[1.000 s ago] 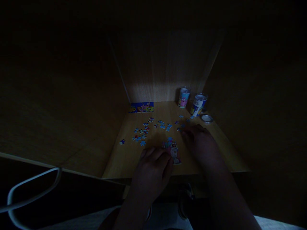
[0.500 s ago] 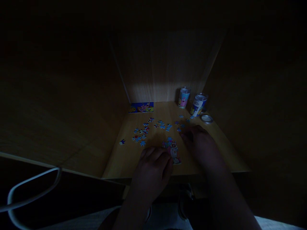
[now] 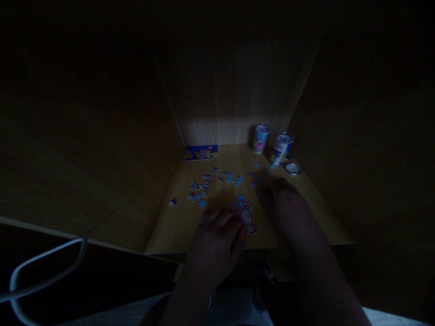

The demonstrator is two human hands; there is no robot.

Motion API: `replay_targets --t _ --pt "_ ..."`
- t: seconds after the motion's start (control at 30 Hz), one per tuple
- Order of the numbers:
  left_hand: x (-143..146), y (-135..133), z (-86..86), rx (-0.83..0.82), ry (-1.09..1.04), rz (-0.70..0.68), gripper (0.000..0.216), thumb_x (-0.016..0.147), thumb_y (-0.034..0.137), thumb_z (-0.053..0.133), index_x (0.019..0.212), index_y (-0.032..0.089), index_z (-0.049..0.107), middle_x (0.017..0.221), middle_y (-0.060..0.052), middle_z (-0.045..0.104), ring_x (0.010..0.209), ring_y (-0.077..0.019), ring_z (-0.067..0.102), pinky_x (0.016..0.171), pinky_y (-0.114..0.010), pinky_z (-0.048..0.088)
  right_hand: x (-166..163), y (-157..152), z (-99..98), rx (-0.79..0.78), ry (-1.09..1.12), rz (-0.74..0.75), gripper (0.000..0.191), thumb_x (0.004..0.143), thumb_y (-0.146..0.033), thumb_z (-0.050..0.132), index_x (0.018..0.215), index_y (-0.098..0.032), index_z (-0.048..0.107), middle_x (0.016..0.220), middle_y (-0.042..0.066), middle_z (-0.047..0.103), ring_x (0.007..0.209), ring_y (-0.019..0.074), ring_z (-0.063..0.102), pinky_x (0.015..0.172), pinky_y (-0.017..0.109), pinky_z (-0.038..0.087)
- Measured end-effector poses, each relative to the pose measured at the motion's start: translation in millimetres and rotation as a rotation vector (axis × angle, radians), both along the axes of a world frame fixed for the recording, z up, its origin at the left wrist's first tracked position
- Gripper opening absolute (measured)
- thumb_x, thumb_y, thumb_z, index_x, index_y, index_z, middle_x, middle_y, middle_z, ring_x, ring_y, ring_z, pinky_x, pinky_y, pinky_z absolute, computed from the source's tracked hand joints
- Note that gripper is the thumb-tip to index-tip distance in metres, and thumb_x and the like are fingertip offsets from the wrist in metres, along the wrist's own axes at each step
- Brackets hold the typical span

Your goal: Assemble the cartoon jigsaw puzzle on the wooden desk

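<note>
A joined section of a jigsaw puzzle [image 3: 247, 216] with a cartoon picture lies near the front of the wooden surface. My left hand [image 3: 219, 235], its fingers curled, grips the left edge of this section and covers part of it. Just to the right, my right hand [image 3: 282, 199] is held low with the thumb and fingers drawn together; whatever is between them is lost in shadow. Loose puzzle pieces [image 3: 228, 176] lie beyond the hands, and another heap of pieces [image 3: 204, 186] is to the left. A single piece [image 3: 173, 202] sits apart at the far left.
Two printed cans, a light blue can [image 3: 260, 138] and a dark blue can [image 3: 282, 148], stand at the back right. A round metal lid [image 3: 293, 169] lies by them. A picture card [image 3: 200, 152] is at the back left. Dark wooden walls enclose the surface; a white cable [image 3: 47, 251] hangs left.
The joined puzzle section has shifted very slightly to the right and toward me along with my left hand. My right hand has moved only a little.
</note>
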State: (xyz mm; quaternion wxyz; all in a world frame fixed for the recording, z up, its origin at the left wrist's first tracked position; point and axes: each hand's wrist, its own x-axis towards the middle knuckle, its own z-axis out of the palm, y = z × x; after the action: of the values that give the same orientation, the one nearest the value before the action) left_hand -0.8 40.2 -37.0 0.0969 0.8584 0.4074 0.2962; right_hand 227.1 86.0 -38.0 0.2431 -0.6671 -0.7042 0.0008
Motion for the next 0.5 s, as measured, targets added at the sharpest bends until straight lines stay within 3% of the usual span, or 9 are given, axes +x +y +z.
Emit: replay_targets --t 0.23,0.37,0.5 --pt "0 0 1.8 0.001 0.018 0.008 0.01 0.103 0.018 0.062 0.107 0.022 0.07 0.11 -0.005 0.073 0.102 -0.0266 0.064 0.098 -0.051 0.051 1 -7 6.8 -0.059 0.021 0.044 0.011 0.099 -0.023 0.061 0.092 -0.02 0.068 0.1 0.014 0.073 0.087 0.0258 0.071 0.078 0.036 0.052" --pt "1 1 2.0 -0.001 0.018 0.004 0.01 0.103 0.017 0.062 0.108 0.022 0.07 0.111 -0.005 0.073 0.103 -0.0268 0.064 0.098 -0.051 0.051 1 -7 9.4 -0.1 0.25 0.104 0.015 0.102 -0.026 0.058 0.095 -0.022 0.071 0.097 0.009 0.078 0.087 0.0237 0.074 0.078 0.034 0.053" --pt "1 0 1.8 -0.008 0.015 0.001 0.01 0.102 0.017 0.063 0.108 0.021 0.07 0.111 -0.005 0.073 0.103 -0.0263 0.063 0.099 -0.05 0.051 -5 -3 11.0 -0.083 0.504 0.121 0.02 0.101 -0.028 0.059 0.113 -0.024 0.075 0.112 0.006 0.081 0.101 0.0238 0.077 0.09 0.037 0.056"
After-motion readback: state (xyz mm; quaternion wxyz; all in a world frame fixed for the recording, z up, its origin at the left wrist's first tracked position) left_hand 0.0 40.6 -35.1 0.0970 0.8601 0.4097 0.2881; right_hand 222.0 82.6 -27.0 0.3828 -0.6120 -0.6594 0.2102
